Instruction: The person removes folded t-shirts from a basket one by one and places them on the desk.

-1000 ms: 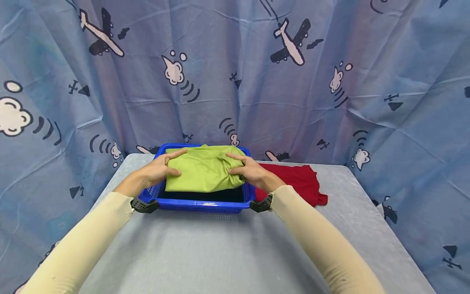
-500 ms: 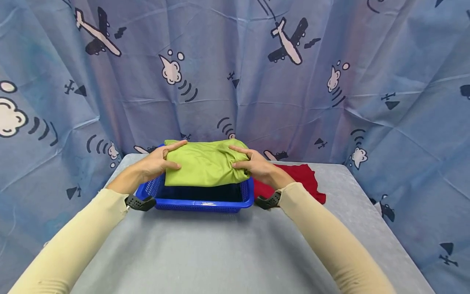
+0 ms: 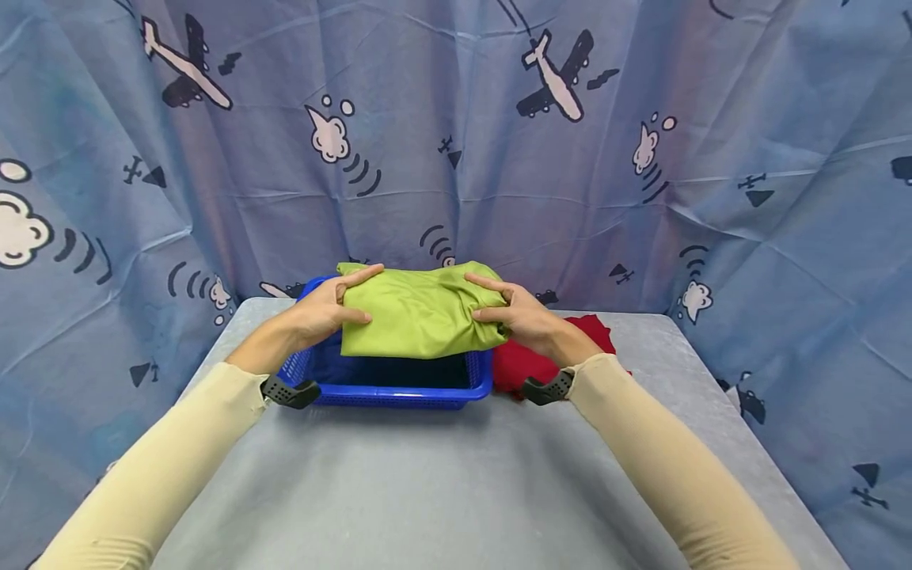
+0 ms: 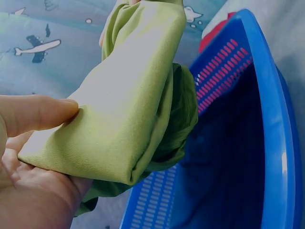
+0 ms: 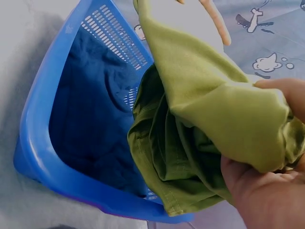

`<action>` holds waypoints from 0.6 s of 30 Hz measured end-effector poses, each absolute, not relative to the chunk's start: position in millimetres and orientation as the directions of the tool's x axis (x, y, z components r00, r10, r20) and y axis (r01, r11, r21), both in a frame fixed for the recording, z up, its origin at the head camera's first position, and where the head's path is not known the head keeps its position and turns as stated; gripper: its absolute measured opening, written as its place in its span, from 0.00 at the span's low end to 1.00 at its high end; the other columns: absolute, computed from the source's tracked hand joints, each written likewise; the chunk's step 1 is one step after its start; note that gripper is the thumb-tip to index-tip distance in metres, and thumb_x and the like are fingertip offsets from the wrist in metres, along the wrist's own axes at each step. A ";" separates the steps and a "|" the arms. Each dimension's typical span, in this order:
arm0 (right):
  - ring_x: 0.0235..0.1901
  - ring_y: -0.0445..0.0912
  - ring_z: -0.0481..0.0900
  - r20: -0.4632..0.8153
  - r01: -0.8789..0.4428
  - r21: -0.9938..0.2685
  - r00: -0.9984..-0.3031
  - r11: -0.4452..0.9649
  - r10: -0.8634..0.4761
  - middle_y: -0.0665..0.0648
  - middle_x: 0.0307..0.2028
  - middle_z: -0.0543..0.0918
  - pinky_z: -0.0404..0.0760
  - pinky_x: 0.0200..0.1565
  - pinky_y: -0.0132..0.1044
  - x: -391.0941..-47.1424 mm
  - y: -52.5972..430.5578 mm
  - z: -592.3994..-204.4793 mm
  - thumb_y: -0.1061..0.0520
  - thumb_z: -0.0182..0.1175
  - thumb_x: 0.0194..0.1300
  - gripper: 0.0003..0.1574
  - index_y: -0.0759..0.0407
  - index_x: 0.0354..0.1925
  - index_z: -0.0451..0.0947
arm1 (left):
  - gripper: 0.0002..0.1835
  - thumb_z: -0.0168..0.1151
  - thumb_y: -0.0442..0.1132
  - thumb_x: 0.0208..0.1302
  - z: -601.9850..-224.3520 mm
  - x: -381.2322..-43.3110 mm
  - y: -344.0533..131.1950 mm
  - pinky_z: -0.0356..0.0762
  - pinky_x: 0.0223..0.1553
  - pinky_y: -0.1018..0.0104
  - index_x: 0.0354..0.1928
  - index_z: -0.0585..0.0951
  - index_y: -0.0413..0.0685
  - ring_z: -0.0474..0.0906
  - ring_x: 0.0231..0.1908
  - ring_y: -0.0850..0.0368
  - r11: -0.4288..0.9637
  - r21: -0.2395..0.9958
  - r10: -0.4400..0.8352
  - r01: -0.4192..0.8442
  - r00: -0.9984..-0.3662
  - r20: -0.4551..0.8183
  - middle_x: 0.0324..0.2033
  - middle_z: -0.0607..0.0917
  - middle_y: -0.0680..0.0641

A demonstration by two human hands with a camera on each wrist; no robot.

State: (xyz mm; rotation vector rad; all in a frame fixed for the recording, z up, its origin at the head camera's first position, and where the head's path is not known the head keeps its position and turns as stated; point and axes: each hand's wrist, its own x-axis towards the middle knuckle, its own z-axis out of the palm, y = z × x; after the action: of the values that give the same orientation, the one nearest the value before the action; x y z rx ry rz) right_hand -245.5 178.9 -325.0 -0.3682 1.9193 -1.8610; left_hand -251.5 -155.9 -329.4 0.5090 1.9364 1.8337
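Note:
A folded lime-green garment (image 3: 420,313) is held up over the blue plastic basket (image 3: 399,393) by both hands. My left hand (image 3: 321,315) grips its left edge, with the thumb on top and the fingers beneath, as the left wrist view shows. On the opposite edge, my right hand (image 3: 523,317) pinches the cloth, which bunches there. Loose layers of the green garment (image 5: 167,152) hang below the fold in the right wrist view. Dark navy cloth (image 5: 95,114) lies inside the basket under it.
Right of the basket, a red cloth (image 3: 523,368) lies on the grey table (image 3: 427,483), partly hidden by my right hand and wrist. A blue curtain (image 3: 399,206) printed with planes hangs close behind the table. Each wrist wears a black band.
Both hands have raised the green garment out of the basket and shifted it to the right. More of the dark cloth in the basket now shows beneath it.

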 end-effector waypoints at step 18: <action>0.55 0.38 0.81 -0.065 0.060 -0.998 -0.868 0.025 -0.492 0.60 0.75 0.59 0.85 0.51 0.33 -228.3 227.9 -302.0 0.70 0.55 0.72 0.47 0.46 0.80 0.52 | 0.49 0.54 0.17 0.64 -305.3 -248.3 -107.9 0.83 0.49 0.71 0.81 0.52 0.58 0.78 0.56 0.63 0.012 1.000 0.579 0.023 -0.815 0.012 0.75 0.65 0.40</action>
State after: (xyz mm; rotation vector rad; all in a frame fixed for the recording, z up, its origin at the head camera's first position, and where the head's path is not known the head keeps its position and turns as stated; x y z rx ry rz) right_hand -228.3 227.9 -302.0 -0.4384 1.9159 -1.8994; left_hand -248.3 -107.9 -305.3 0.6159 1.8926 1.8572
